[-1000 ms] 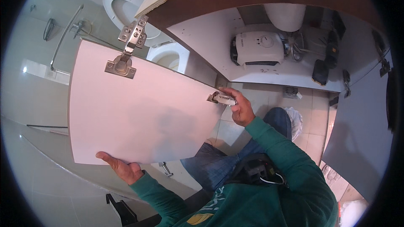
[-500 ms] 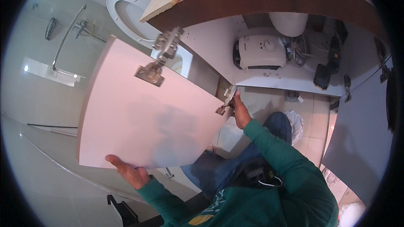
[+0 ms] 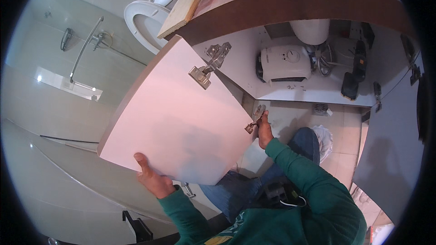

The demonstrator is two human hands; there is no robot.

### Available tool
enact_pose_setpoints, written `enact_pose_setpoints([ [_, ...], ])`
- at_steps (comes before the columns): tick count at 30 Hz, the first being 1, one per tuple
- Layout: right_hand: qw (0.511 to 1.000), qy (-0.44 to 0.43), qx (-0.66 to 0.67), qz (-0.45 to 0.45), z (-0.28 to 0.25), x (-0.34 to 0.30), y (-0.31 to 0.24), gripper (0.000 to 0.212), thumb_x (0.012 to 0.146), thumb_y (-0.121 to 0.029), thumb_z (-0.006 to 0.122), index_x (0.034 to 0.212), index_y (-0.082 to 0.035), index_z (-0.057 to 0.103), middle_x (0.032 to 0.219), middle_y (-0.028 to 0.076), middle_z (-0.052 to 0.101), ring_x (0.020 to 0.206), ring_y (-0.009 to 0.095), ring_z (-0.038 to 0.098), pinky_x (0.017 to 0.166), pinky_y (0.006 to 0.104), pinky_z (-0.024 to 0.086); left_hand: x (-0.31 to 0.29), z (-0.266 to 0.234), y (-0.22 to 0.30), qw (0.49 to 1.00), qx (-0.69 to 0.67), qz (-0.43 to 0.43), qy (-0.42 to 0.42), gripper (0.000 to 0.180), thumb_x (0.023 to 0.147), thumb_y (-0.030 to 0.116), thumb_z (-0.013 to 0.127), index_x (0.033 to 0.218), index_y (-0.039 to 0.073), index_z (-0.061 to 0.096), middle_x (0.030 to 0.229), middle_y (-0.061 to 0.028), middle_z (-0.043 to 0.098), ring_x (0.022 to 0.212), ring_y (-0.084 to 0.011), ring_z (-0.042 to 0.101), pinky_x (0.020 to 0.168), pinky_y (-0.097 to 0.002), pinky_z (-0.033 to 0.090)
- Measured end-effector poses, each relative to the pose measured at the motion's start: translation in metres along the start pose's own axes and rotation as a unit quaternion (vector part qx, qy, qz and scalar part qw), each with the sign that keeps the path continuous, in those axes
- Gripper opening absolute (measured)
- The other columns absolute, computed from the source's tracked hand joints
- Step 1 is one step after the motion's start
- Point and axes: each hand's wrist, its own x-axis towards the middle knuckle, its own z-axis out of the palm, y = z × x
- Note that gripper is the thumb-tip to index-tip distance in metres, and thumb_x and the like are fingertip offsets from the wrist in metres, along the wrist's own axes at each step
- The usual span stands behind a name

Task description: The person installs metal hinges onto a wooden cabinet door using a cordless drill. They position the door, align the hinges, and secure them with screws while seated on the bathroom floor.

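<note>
Left hand (image 3: 153, 180) grips white panel (image 3: 177, 118) at 7 o'clock, right hand (image 3: 265, 135) its 3 o'clock corner beside hinge (image 3: 255, 119). Panel's at view's 9 o'clock. Share load evenly; hinge clear of cabinet (image 3: 295, 1).

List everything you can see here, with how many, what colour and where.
Panel: one, pinkish white, tilted, centre-left.
Hinges: two on that panel, silver, upper edge and right corner.
Cabinet: one, brown front, white inside, upper right.
Wooden board: one, pale, cabinet's left end.
Boxy appliance: one, white, inside the cabinet.
Rounded fixture: one, white, above the appliance.
Tool-like object: black, count unclear, right of the appliance.
Open door: one, grey, far right.
Toilet: one, white, upper left.
Shower bar: one, silver, left.
Floor drain: one, grey, below the cabinet.
Bag-like item: one, white, below the drain.
Jeans: one pair, blue, lower centre.
Sleeves: two, green, lower edge.
Left hand: one, bare, gripping the panel's lower edge.
Right hand: one, bare, at the panel's right corner.
</note>
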Motion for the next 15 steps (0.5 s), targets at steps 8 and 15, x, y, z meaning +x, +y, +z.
enact_pose_setpoints([
  [8, 0.995, -0.062, 0.073, 0.011, 0.005, 0.012, -0.030, 0.090, 0.106, -0.077, 0.026, 0.158, -0.006, 0.046, 0.152, 0.015, 0.057, 0.133, 0.028, 0.057, 0.119, 0.0414, 0.040, -0.005, 0.007, -0.004, 0.998, -0.058, -0.008, -0.032, 0.074, 0.098, 0.050, 0.077, 0.135, -0.011, 0.058, 0.122, -0.0197, 0.070, 0.106, -0.0246, 0.070, 0.091, -0.0385, 0.059],
  [15, 0.999, 0.024, 0.017, 0.025, -0.021, 0.043, -0.026, 0.096, 0.098, -0.087, 0.027, 0.143, -0.008, 0.057, 0.116, 0.009, 0.071, 0.101, 0.018, 0.070, 0.097, 0.0364, 0.057, -0.007, -0.018, -0.002, 0.992, 0.004, 0.033, -0.121, 0.049, 0.098, 0.025, 0.079, 0.130, -0.008, 0.060, 0.121, -0.0179, 0.069, 0.105, -0.0236, 0.069, 0.096, -0.0383, 0.056],
])
